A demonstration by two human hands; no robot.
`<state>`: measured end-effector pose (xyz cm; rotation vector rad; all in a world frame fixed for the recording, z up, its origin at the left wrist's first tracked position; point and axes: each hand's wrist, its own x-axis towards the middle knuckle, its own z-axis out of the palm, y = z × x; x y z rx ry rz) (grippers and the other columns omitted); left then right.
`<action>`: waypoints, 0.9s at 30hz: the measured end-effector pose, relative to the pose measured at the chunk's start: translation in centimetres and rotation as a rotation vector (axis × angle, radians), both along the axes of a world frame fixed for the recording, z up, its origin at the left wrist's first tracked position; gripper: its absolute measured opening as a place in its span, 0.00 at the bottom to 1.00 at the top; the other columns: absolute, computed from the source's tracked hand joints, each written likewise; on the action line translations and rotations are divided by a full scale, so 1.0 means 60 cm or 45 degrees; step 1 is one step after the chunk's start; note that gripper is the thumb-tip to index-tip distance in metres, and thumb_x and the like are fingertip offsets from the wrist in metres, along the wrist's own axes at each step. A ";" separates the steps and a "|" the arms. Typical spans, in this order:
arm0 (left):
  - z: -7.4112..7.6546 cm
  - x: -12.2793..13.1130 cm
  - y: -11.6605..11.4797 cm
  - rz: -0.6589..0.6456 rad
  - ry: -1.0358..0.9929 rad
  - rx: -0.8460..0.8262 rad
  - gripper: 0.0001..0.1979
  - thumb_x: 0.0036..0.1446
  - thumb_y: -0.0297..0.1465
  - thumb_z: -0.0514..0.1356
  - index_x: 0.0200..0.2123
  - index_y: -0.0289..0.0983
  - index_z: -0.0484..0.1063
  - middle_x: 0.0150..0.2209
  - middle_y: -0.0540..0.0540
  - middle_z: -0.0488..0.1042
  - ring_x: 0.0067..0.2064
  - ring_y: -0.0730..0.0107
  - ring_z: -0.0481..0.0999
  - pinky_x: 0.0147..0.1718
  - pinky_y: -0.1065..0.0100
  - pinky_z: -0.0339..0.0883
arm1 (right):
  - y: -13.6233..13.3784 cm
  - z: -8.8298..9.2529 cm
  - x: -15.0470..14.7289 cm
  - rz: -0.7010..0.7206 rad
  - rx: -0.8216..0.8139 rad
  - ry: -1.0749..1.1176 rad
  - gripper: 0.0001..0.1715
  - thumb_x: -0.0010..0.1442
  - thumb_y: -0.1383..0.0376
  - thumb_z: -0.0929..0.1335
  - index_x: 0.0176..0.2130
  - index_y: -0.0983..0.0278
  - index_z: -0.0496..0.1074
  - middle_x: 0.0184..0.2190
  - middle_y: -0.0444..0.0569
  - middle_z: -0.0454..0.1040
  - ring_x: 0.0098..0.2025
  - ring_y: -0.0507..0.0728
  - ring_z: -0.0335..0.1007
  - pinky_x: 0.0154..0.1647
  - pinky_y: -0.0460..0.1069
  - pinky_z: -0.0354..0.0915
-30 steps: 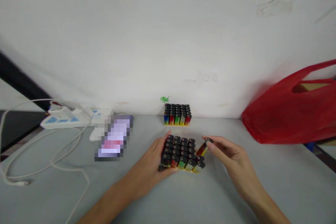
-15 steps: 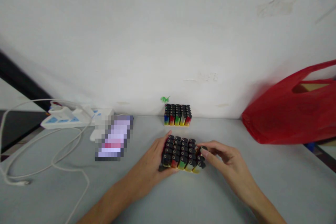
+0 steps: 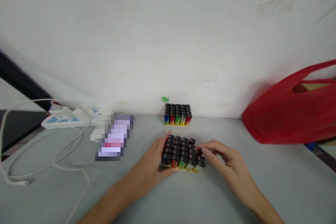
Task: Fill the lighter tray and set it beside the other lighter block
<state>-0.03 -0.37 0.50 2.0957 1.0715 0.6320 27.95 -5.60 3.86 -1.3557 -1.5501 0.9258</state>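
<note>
Lighters stood in a block before me, the left side clasped in my left hand. My right hand pinched one lighter at the right edge, and another block stood farther off, by the wall.

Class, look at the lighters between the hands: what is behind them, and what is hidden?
Behind the near lighters, a second block of lighters stands on the table, close to the wall. The near lighters hide their own far sides and the table directly beneath.
</note>
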 end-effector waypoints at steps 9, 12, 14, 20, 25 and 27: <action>-0.001 -0.001 0.000 -0.014 -0.014 0.021 0.51 0.66 0.35 0.72 0.81 0.50 0.44 0.78 0.39 0.60 0.78 0.45 0.61 0.77 0.40 0.55 | -0.006 0.002 0.000 0.048 0.193 -0.191 0.13 0.75 0.54 0.71 0.50 0.54 0.85 0.42 0.47 0.84 0.41 0.58 0.77 0.45 0.52 0.70; 0.002 0.000 0.000 -0.014 -0.004 0.012 0.51 0.66 0.34 0.72 0.81 0.49 0.44 0.78 0.39 0.60 0.78 0.46 0.61 0.78 0.40 0.55 | -0.009 0.000 0.000 0.010 0.175 -0.217 0.13 0.74 0.53 0.72 0.48 0.55 0.84 0.42 0.47 0.84 0.40 0.58 0.76 0.44 0.52 0.70; 0.004 0.001 0.000 -0.011 0.010 0.000 0.51 0.66 0.34 0.72 0.81 0.48 0.44 0.78 0.38 0.59 0.78 0.47 0.61 0.78 0.40 0.54 | -0.010 -0.001 -0.001 -0.023 0.137 -0.226 0.15 0.74 0.51 0.71 0.45 0.56 0.84 0.40 0.46 0.84 0.39 0.59 0.76 0.43 0.52 0.70; 0.005 0.002 0.001 -0.008 0.000 -0.026 0.52 0.65 0.34 0.73 0.81 0.48 0.44 0.78 0.38 0.60 0.78 0.46 0.61 0.78 0.39 0.53 | -0.006 0.001 -0.002 -0.063 0.014 -0.217 0.23 0.76 0.48 0.67 0.39 0.59 0.82 0.36 0.47 0.83 0.41 0.60 0.77 0.41 0.51 0.68; 0.003 0.001 -0.001 -0.003 -0.024 -0.009 0.52 0.65 0.34 0.73 0.81 0.49 0.46 0.78 0.38 0.60 0.78 0.43 0.62 0.77 0.37 0.54 | -0.006 0.000 -0.006 -0.048 -0.020 -0.165 0.24 0.77 0.47 0.66 0.41 0.59 0.82 0.36 0.47 0.81 0.42 0.60 0.76 0.44 0.51 0.68; 0.002 0.001 -0.001 -0.006 -0.025 -0.003 0.52 0.65 0.34 0.73 0.81 0.49 0.45 0.78 0.38 0.60 0.78 0.44 0.61 0.77 0.37 0.54 | -0.006 -0.002 -0.006 -0.048 -0.006 -0.141 0.24 0.78 0.47 0.65 0.44 0.58 0.83 0.38 0.46 0.82 0.43 0.60 0.76 0.45 0.51 0.68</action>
